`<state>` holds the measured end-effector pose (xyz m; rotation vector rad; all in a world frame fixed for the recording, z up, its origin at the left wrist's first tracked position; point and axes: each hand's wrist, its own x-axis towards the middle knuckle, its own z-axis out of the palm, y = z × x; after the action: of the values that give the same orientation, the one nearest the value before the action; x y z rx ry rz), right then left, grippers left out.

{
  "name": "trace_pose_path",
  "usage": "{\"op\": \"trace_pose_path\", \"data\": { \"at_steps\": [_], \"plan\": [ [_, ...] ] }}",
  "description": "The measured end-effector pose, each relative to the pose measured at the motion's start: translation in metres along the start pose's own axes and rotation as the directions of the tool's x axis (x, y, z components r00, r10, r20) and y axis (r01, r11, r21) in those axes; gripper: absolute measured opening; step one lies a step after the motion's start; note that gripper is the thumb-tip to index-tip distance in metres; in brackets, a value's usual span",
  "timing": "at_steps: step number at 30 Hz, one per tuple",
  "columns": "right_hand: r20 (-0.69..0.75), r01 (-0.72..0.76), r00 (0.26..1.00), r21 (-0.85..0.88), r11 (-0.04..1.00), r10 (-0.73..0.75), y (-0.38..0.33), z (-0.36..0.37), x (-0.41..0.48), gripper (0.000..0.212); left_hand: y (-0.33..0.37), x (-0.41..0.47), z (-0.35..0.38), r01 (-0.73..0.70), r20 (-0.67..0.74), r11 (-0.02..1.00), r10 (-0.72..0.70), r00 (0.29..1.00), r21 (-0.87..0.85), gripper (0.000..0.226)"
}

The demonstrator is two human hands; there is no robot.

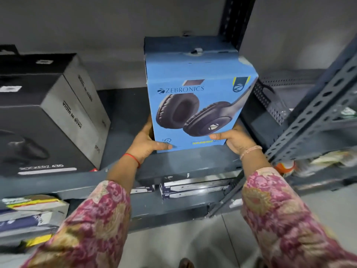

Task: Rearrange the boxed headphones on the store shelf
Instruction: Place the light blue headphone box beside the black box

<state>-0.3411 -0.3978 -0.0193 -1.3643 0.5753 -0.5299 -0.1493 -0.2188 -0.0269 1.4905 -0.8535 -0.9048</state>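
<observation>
While both hands [146,141] hold it, blue headphone box [195,105] stands upright.

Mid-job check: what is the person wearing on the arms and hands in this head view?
Long loose floral sleeves in maroon, pink and tan: left sleeve, right sleeve. A red thread circles the left wrist, a pale pink bracelet the right. Left hand and right hand wear no gloves.

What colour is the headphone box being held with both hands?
Light blue, with dark headphones printed on the front of the Zebronics headphone box; the head view shows it.
</observation>
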Motion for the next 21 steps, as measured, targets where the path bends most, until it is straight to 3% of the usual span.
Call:
{"op": "trace_pose_path", "data": {
  "at_steps": [3,9,14,17,21],
  "plan": [
    [0.029,0.004,1.0,-0.011,1.0,-0.004,0.0,0.002,-0.01,0.05,0.001,-0.009,0.004,0.014,-0.011,1.0,-0.014,1.0,-0.012,0.095],
    [0.038,-0.027,0.999,-0.008,1.0,0.027,-0.002,0.001,-0.014,0.051,0.003,-0.015,0.005,0.025,0.006,1.0,-0.025,1.0,-0.007,0.104],
    [0.044,-0.03,0.999,0.007,1.0,0.03,0.002,-0.001,-0.015,0.069,-0.001,-0.017,0.008,0.012,-0.007,1.0,-0.012,1.0,-0.015,0.098],
    [0.04,-0.026,0.999,-0.001,1.0,0.026,0.002,-0.001,-0.015,0.061,-0.001,-0.016,0.006,0.019,-0.003,0.999,-0.019,1.0,-0.036,0.103],
    [0.056,-0.009,0.998,-0.004,1.0,0.009,0.001,0.001,-0.018,0.079,-0.004,-0.015,0.005,0.024,-0.01,0.999,-0.024,1.0,-0.031,0.104]
  ]
}}
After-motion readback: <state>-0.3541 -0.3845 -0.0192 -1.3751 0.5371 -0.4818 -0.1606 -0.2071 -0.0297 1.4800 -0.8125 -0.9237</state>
